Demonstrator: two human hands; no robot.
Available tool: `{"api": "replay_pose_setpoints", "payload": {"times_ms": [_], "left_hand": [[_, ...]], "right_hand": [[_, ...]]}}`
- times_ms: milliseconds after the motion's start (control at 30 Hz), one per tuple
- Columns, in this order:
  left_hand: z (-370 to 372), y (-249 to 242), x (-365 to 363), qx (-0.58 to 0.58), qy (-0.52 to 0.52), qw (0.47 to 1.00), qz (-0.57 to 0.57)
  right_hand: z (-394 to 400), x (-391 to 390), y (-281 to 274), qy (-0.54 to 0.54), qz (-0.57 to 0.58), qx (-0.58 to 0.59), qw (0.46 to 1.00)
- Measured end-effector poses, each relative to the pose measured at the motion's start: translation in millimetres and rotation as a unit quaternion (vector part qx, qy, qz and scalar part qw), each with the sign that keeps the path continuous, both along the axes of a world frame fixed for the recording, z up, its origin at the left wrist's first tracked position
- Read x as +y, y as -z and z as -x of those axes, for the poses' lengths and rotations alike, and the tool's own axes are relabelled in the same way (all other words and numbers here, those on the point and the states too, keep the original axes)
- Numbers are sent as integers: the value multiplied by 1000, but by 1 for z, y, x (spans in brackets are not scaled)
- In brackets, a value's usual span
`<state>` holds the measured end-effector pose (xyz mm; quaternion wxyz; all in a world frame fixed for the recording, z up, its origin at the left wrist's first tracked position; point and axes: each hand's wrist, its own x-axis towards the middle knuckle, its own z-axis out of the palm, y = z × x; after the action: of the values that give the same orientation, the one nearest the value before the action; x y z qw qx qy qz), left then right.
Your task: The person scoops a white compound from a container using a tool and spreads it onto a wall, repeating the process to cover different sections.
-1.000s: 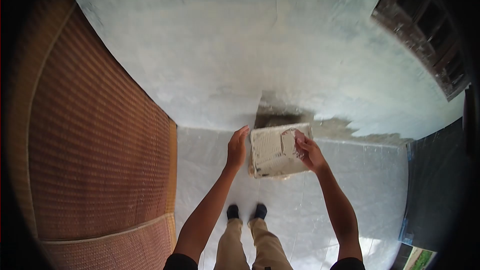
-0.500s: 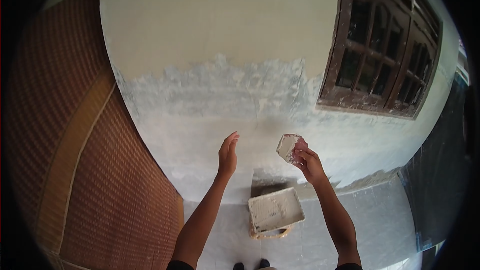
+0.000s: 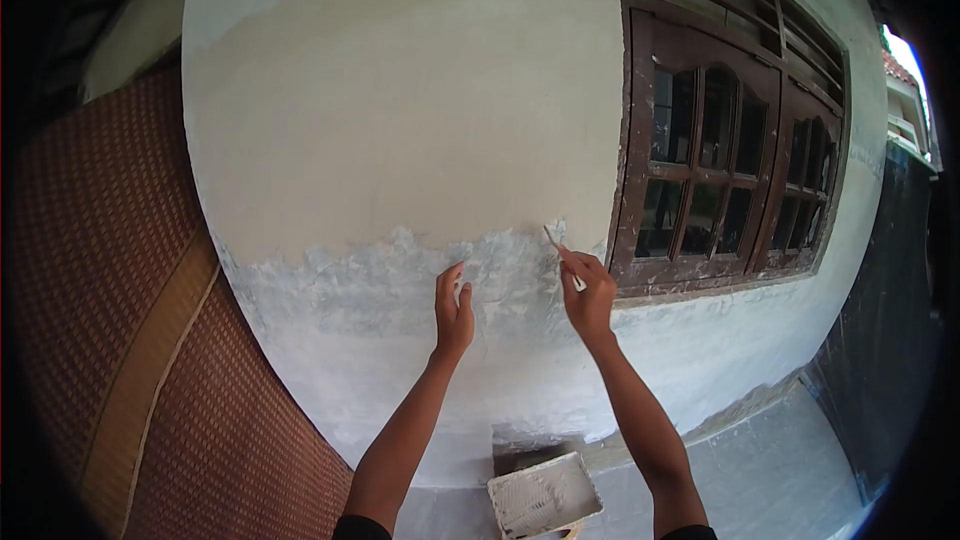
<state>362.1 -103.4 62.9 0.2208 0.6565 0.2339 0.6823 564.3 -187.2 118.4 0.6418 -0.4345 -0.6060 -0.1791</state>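
Note:
In my right hand (image 3: 588, 290) is a flat putty scraper (image 3: 552, 239), gripped between thumb and fingers and seen nearly edge-on. Its far edge is at the wall (image 3: 420, 130), right on the ragged border between cream putty above and grey-white surface below. My left hand (image 3: 454, 313) hovers in front of the wall, empty, with thumb and fingers apart. Below and between my forearms sits a shallow rectangular tray (image 3: 496, 503) with off-white putty in it.
A brown wooden window (image 3: 690, 172) with glass panes is set in the wall to the right. On the left runs a woven reddish-brown panel (image 3: 230, 400). Under the tray, part of a stool (image 3: 572, 532) shows above the grey floor (image 3: 720, 470). A dark sheet (image 3: 870, 330) stands far right.
My right hand has risen with the scraper from over the tray to the putty border, turning it edge-on. The view has tilted upward; my left hand stays raised and empty.

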Motion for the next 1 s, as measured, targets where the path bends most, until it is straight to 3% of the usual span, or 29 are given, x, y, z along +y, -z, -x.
{"api": "replay_pose_setpoints", "payload": {"times_ms": [67, 200, 567, 733, 1000], "left_hand": [[-9, -2, 14, 22, -56, 997, -52], [-17, -1, 29, 37, -87, 992, -86], [-16, 1, 42, 68, -130, 979, -142], [-20, 6, 48, 93, -168, 968, -161], [-33, 22, 66, 86, -209, 960, -165]], "right_hand": [[2, 13, -2, 87, -57, -84, 991], [-1, 47, 14, 128, -118, -153, 973], [0, 75, 32, 175, -49, -202, 963], [-1, 73, 31, 239, 14, -297, 924], [-8, 76, 35, 291, 6, -391, 873]]}}
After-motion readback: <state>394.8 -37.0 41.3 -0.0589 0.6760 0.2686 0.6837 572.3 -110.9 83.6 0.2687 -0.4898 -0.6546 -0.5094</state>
